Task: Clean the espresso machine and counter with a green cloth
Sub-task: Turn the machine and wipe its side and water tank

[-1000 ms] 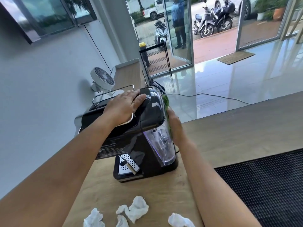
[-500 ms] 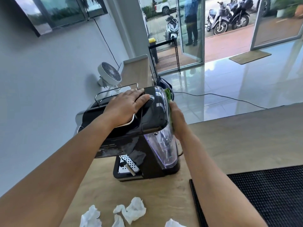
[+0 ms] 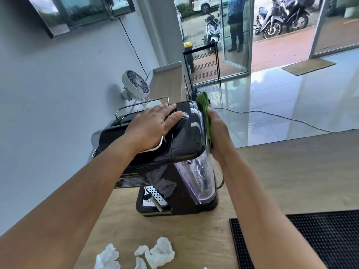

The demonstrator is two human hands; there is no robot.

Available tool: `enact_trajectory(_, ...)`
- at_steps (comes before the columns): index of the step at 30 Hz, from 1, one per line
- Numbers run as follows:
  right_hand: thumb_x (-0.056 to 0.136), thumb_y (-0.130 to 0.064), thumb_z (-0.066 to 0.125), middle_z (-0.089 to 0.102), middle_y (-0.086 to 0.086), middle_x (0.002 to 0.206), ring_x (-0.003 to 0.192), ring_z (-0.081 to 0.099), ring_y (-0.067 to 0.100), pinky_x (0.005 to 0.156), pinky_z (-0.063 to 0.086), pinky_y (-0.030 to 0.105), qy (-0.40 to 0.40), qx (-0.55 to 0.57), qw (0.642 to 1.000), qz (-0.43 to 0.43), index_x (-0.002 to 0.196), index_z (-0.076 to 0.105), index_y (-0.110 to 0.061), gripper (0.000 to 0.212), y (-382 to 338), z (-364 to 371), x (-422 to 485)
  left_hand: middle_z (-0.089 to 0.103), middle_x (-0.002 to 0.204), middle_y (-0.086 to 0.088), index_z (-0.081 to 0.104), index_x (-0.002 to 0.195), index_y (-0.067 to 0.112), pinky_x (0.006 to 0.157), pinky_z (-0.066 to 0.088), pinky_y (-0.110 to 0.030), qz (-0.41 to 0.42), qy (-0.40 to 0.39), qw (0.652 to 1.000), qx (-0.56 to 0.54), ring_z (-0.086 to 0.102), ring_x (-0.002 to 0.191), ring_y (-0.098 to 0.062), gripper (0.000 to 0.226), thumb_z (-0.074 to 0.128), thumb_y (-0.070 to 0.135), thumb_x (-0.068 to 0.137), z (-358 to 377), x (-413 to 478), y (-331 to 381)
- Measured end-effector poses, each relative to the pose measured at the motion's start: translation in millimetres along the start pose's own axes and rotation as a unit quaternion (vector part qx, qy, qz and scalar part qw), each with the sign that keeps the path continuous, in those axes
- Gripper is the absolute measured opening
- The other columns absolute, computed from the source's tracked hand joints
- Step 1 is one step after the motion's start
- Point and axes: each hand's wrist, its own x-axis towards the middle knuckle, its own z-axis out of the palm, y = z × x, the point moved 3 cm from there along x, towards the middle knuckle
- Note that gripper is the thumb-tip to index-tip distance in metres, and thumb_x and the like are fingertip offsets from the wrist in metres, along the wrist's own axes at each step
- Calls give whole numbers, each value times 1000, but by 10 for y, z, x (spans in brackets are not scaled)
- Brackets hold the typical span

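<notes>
A black espresso machine [image 3: 186,140] with a clear water tank stands on the wooden counter [image 3: 281,171]. My left hand [image 3: 153,127] lies flat on the machine's top, fingers spread, holding nothing. My right hand [image 3: 218,131] presses a green cloth [image 3: 204,107] against the machine's right side. The cloth's upper end sticks up above the machine's top corner; its lower part is hidden between my palm and the machine.
Several crumpled white tissues [image 3: 159,253] lie on the counter near me. A black rubber mat [image 3: 320,239] covers the near right. A white fan [image 3: 136,86] stands behind the machine by the wall. A power cable [image 3: 272,115] runs across the floor beyond.
My right hand and the green cloth have slid upward along the machine's right side, so more cloth shows above the top. My left hand stays on top.
</notes>
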Motion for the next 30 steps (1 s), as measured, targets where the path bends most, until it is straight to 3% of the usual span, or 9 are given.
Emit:
enact_trajectory(5, 88, -49, 51, 55, 16, 98, 90, 50, 33, 82, 43, 46, -42, -85, 990, 103, 105, 58, -15, 38, 448, -298, 655, 24, 157, 9, 25, 148, 40, 117, 15, -44, -2, -3, 1000, 0, 19, 145, -13, 75, 11, 73, 82, -20, -6, 30)
enact_trajectory(9, 99, -35, 40, 71, 8, 81, 75, 66, 22, 71, 51, 33, 12, -115, 978, 173, 89, 67, -12, 37, 904, -527, 369, 24, 157, 9, 25, 148, 40, 117, 15, -46, 0, -7, 1000, 0, 19, 145, -14, 84, 6, 76, 75, -13, -20, 33)
enact_trajectory(11, 97, -32, 38, 70, 11, 89, 82, 64, 25, 78, 49, 38, 45, -138, 977, 159, 93, 66, -11, 35, 969, -545, 258, 23, 157, 9, 24, 148, 40, 117, 14, -46, -3, -7, 1000, 0, 18, 145, -13, 85, 6, 77, 75, -17, -22, 36)
enact_trajectory(13, 87, -38, 42, 58, 16, 83, 76, 52, 29, 71, 43, 43, 62, -132, 982, 120, 85, 59, -14, 29, 876, -499, 239, 23, 157, 10, 24, 148, 40, 118, 14, -45, -5, -6, 1000, 1, 17, 145, -13, 83, 6, 76, 76, -25, -24, 36)
enact_trajectory(17, 91, -37, 41, 53, 13, 80, 69, 48, 29, 63, 43, 35, 25, -40, 997, 56, 97, 54, -13, 28, 498, -322, 427, 23, 157, 10, 24, 148, 40, 118, 14, -44, -4, -2, 1000, 11, 18, 145, -13, 73, 11, 72, 84, -13, -27, 41)
enact_trajectory(21, 85, -49, 53, 53, 13, 103, 88, 48, 33, 77, 38, 48, 20, -104, 988, 110, 107, 58, -20, 37, 708, -530, 766, 24, 157, 10, 25, 148, 39, 117, 15, -44, -1, -1, 1000, 4, 19, 145, -14, 71, 13, 71, 87, -19, -13, 22)
enact_trajectory(24, 92, -38, 44, 57, 14, 91, 82, 52, 30, 78, 44, 43, 34, -141, 978, 149, 98, 60, -15, 29, 905, -610, 467, 23, 157, 9, 25, 148, 38, 117, 15, -45, -1, -5, 1000, 1, 18, 145, -15, 71, 14, 71, 87, -23, -19, 34)
enact_trajectory(27, 95, -22, 35, 53, 9, 70, 65, 48, 22, 62, 39, 33, 38, -136, 982, 129, 82, 56, -10, 27, 820, -498, 255, 22, 157, 8, 25, 149, 37, 118, 13, -43, -3, -4, 1000, 3, 17, 145, -16, 68, 16, 69, 90, -24, -48, 63)
enact_trajectory(30, 92, -33, 38, 49, 12, 81, 71, 41, 26, 59, 35, 34, 38, -79, 992, 94, 96, 54, -13, 26, 696, -421, 235, 22, 157, 8, 25, 149, 37, 117, 13, -43, -3, -1, 1000, 7, 18, 145, -17, 66, 16, 68, 91, -42, -41, 70)
